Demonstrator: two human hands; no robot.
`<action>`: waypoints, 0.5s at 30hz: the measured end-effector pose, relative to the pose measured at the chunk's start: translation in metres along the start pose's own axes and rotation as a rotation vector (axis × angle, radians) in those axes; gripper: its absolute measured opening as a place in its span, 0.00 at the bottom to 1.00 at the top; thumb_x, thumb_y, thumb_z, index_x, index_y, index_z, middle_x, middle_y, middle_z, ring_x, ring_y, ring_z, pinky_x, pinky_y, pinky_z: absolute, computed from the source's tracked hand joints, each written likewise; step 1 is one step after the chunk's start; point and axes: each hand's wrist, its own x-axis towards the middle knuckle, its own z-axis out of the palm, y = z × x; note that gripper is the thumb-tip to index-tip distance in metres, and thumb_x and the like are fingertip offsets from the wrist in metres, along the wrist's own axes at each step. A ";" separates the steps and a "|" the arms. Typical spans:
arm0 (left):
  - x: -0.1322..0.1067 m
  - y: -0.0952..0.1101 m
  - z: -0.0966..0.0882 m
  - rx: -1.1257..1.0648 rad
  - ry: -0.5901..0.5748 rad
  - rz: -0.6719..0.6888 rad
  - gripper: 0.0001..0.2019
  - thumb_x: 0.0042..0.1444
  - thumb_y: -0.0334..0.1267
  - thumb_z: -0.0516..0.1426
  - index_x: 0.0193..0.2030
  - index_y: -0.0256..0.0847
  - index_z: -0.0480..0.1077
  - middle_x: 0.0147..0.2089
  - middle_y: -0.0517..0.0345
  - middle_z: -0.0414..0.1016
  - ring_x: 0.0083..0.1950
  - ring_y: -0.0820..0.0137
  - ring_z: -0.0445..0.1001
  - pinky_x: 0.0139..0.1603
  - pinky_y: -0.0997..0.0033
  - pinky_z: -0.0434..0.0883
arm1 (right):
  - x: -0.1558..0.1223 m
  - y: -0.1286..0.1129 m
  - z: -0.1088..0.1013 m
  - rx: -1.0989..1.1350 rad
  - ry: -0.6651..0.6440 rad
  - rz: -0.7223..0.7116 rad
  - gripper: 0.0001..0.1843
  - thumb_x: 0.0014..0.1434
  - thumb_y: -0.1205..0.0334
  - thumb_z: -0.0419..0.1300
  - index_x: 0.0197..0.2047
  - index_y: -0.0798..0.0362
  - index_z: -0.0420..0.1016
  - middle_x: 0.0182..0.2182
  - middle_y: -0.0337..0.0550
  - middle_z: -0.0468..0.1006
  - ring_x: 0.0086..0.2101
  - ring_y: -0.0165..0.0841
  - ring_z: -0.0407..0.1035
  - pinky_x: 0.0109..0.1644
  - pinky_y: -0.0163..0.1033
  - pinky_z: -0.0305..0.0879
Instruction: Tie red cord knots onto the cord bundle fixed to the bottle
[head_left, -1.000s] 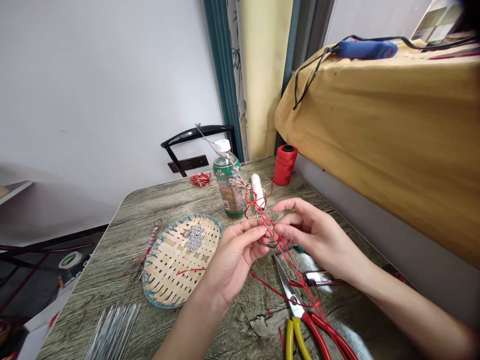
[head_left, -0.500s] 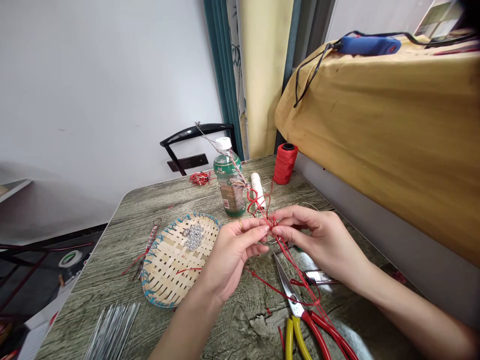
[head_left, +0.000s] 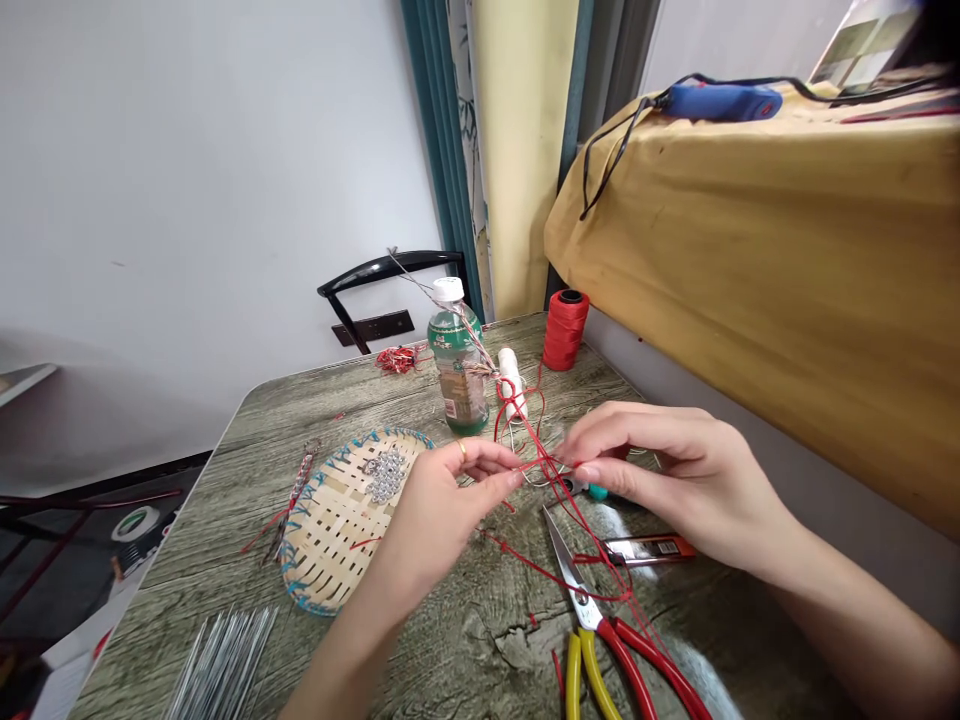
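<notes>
Red cord [head_left: 550, 464] in the air above the desk [head_left: 465, 650]; one strand spans the gap between the two hands. Left hand [head_left: 446, 505]: thumb and fingers pressed together, pinching the strand. Right hand [head_left: 682, 475]: thumb and fingers likewise closed on its other side. Longer strands of cord cross between the fingertips, slanting from beside the bottle [head_left: 456, 380] down toward the scissors [head_left: 587, 612].

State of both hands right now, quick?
Left hand: closed, thumb and fingers pinching a thin red cord.
Right hand: closed, thumb and fingertips pinching thin red cord too.
</notes>
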 end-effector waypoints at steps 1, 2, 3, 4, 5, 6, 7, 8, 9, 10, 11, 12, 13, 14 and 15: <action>-0.002 0.000 -0.002 0.047 0.028 0.023 0.03 0.46 0.34 0.60 0.29 0.40 0.75 0.29 0.56 0.73 0.30 0.70 0.67 0.31 0.73 0.63 | -0.001 -0.002 -0.002 0.034 -0.018 0.028 0.04 0.54 0.61 0.59 0.30 0.52 0.74 0.29 0.42 0.76 0.30 0.32 0.69 0.34 0.36 0.65; -0.004 0.001 -0.004 0.075 0.066 0.050 0.03 0.46 0.34 0.60 0.29 0.40 0.75 0.30 0.56 0.74 0.31 0.70 0.67 0.32 0.73 0.62 | -0.001 -0.004 -0.003 0.061 -0.027 0.060 0.05 0.53 0.61 0.59 0.29 0.52 0.74 0.28 0.42 0.76 0.29 0.32 0.69 0.33 0.36 0.65; -0.007 0.000 -0.004 0.088 0.111 0.082 0.02 0.46 0.34 0.60 0.28 0.41 0.75 0.31 0.56 0.74 0.32 0.70 0.67 0.32 0.73 0.62 | -0.001 -0.004 -0.004 0.082 -0.029 0.093 0.06 0.53 0.60 0.60 0.29 0.52 0.74 0.27 0.42 0.76 0.29 0.32 0.69 0.33 0.36 0.65; -0.010 -0.001 -0.003 0.088 0.159 0.114 0.02 0.46 0.34 0.60 0.28 0.41 0.74 0.33 0.56 0.73 0.32 0.70 0.67 0.31 0.74 0.62 | -0.001 -0.005 -0.004 0.099 -0.029 0.121 0.06 0.53 0.60 0.60 0.28 0.53 0.74 0.26 0.41 0.76 0.28 0.32 0.68 0.32 0.35 0.64; -0.014 -0.002 -0.002 0.084 0.200 0.139 0.01 0.47 0.34 0.59 0.27 0.42 0.73 0.33 0.56 0.73 0.32 0.70 0.67 0.30 0.74 0.61 | -0.001 -0.005 -0.005 0.112 -0.028 0.139 0.06 0.52 0.59 0.60 0.28 0.53 0.74 0.26 0.41 0.75 0.28 0.31 0.68 0.32 0.35 0.64; -0.018 -0.005 0.001 0.089 0.222 0.154 0.02 0.47 0.34 0.59 0.26 0.42 0.72 0.32 0.57 0.72 0.30 0.71 0.66 0.28 0.75 0.60 | 0.000 -0.004 -0.005 0.123 -0.031 0.149 0.07 0.52 0.59 0.60 0.28 0.53 0.74 0.26 0.41 0.75 0.28 0.31 0.67 0.32 0.35 0.63; -0.023 -0.008 0.004 0.106 0.215 0.156 0.03 0.48 0.35 0.58 0.26 0.42 0.72 0.30 0.58 0.71 0.28 0.72 0.65 0.27 0.75 0.59 | 0.001 -0.004 -0.005 0.130 -0.037 0.152 0.07 0.52 0.59 0.60 0.28 0.53 0.74 0.26 0.41 0.74 0.28 0.30 0.67 0.32 0.34 0.62; -0.028 -0.012 0.008 0.143 0.167 0.138 0.04 0.49 0.36 0.58 0.26 0.42 0.72 0.29 0.59 0.71 0.26 0.73 0.63 0.25 0.75 0.58 | 0.001 -0.003 -0.005 0.133 -0.046 0.154 0.07 0.52 0.59 0.60 0.28 0.53 0.74 0.26 0.40 0.73 0.28 0.30 0.66 0.32 0.34 0.62; -0.032 -0.015 0.012 0.193 0.086 0.119 0.04 0.49 0.37 0.58 0.28 0.43 0.73 0.28 0.59 0.71 0.24 0.73 0.63 0.25 0.75 0.58 | 0.002 -0.001 -0.005 0.131 -0.053 0.157 0.07 0.52 0.59 0.60 0.28 0.53 0.74 0.26 0.40 0.72 0.27 0.28 0.64 0.31 0.33 0.60; -0.036 -0.019 0.016 0.248 -0.006 0.099 0.04 0.49 0.38 0.58 0.31 0.43 0.74 0.28 0.59 0.72 0.23 0.74 0.63 0.25 0.75 0.58 | 0.002 0.000 -0.005 0.126 -0.061 0.165 0.07 0.52 0.59 0.60 0.28 0.53 0.74 0.26 0.39 0.71 0.27 0.27 0.63 0.29 0.33 0.59; -0.039 -0.022 0.019 0.306 -0.101 0.081 0.08 0.47 0.39 0.60 0.36 0.44 0.74 0.29 0.59 0.73 0.22 0.73 0.64 0.25 0.74 0.59 | 0.001 0.002 -0.005 0.118 -0.071 0.181 0.07 0.52 0.59 0.60 0.28 0.53 0.74 0.25 0.39 0.69 0.25 0.27 0.61 0.28 0.32 0.57; -0.042 -0.023 0.022 0.359 -0.183 0.073 0.13 0.45 0.39 0.61 0.40 0.45 0.74 0.29 0.58 0.74 0.22 0.73 0.65 0.26 0.73 0.59 | 0.001 0.003 -0.004 0.112 -0.086 0.202 0.07 0.53 0.59 0.60 0.28 0.54 0.73 0.24 0.38 0.68 0.24 0.26 0.59 0.26 0.32 0.56; -0.044 -0.023 0.024 0.402 -0.256 0.074 0.15 0.44 0.38 0.62 0.42 0.45 0.74 0.30 0.57 0.75 0.23 0.71 0.67 0.27 0.73 0.60 | 0.001 0.004 -0.004 0.107 -0.105 0.222 0.08 0.53 0.58 0.59 0.28 0.54 0.73 0.23 0.37 0.67 0.24 0.25 0.58 0.25 0.32 0.54; -0.044 -0.022 0.025 0.434 -0.320 0.084 0.15 0.45 0.37 0.61 0.42 0.44 0.74 0.30 0.57 0.76 0.25 0.70 0.68 0.28 0.72 0.61 | 0.000 0.006 -0.003 0.099 -0.129 0.231 0.08 0.53 0.58 0.59 0.28 0.54 0.73 0.23 0.37 0.67 0.23 0.25 0.57 0.25 0.32 0.54; -0.045 -0.018 0.025 0.449 -0.373 0.102 0.11 0.47 0.36 0.60 0.40 0.44 0.76 0.30 0.56 0.77 0.27 0.69 0.70 0.30 0.72 0.61 | -0.001 0.007 -0.002 0.087 -0.154 0.231 0.09 0.54 0.58 0.58 0.28 0.54 0.73 0.22 0.37 0.67 0.23 0.25 0.57 0.25 0.32 0.54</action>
